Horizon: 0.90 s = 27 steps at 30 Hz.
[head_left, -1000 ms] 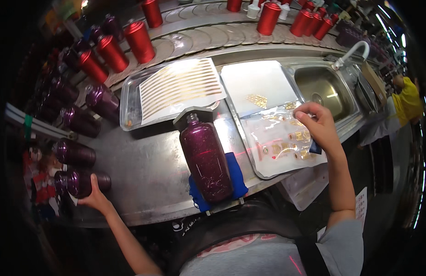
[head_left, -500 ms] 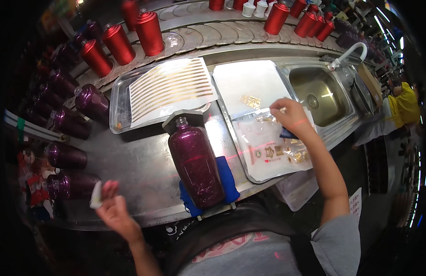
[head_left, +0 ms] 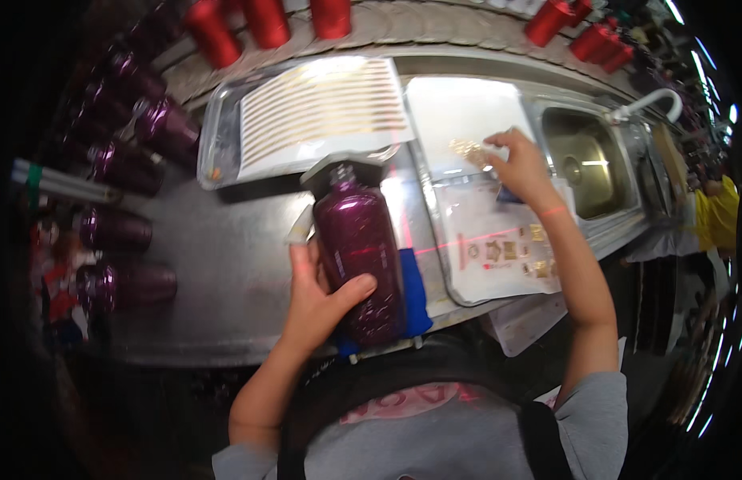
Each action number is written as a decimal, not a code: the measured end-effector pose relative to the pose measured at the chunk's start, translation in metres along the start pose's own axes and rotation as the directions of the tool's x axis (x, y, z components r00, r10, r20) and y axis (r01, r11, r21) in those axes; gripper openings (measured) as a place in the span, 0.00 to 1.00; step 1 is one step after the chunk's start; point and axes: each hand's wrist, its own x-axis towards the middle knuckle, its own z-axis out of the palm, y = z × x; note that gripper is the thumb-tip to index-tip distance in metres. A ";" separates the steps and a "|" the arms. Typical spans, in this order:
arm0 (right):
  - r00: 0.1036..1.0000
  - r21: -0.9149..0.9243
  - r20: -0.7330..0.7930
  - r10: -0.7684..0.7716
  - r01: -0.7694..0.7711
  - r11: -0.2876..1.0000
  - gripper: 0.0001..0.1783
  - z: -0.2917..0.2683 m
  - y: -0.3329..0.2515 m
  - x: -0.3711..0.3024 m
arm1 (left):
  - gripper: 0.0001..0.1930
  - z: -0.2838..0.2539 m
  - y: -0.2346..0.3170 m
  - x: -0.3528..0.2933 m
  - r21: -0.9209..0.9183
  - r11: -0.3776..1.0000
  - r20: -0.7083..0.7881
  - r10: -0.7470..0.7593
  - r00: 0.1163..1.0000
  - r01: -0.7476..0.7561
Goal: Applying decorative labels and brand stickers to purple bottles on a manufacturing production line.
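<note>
A glossy purple bottle (head_left: pixel 361 248) lies on a blue cloth pad (head_left: pixel 415 296), its neck by a dark angled bracket (head_left: pixel 311 178). My left hand (head_left: pixel 319 300) grips its left side, thumb across the front. A small whitish piece (head_left: pixel 300 226) sits at that hand's fingertips; its kind is unclear. My right hand (head_left: pixel 519 164) is closed in a pinch over a white sheet (head_left: pixel 467 104), beside a cluster of gold decals (head_left: pixel 467 150). Something pale shows between its fingertips, too small to name. Under that hand lies a clear-looking sheet with gold and red decals (head_left: pixel 507 252).
A metal tray (head_left: pixel 215 140) with a gold-striped sheet (head_left: pixel 323 112) stands at the back left. Several purple bottles (head_left: pixel 127 228) line the left side. Red bottles (head_left: pixel 331 16) stand along the conveyor (head_left: pixel 419 28). A sink (head_left: pixel 583 160) with a white faucet (head_left: pixel 659 100) is at right.
My left hand has moved right from beside the bottle onto it. My right hand stays over the decals, its fingertips now beside the gold cluster. The whole view has shifted.
</note>
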 end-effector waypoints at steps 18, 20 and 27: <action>0.989 0.402 0.138 0.058 -0.110 0.909 0.06 -0.031 -0.060 -0.020 | 0.49 -0.020 0.000 -0.004 -0.236 0.971 0.146 -0.012 0.989 0.046; 0.983 0.621 0.183 0.020 -0.131 0.773 0.08 -0.036 -0.093 -0.045 | 0.47 -0.023 -0.004 -0.004 -0.235 0.972 0.134 0.015 0.991 0.017; 0.941 0.828 0.304 -0.150 -0.183 0.530 0.10 -0.046 -0.196 -0.097 | 0.38 -0.034 -0.002 -0.010 -0.178 0.982 0.089 -0.052 0.995 0.067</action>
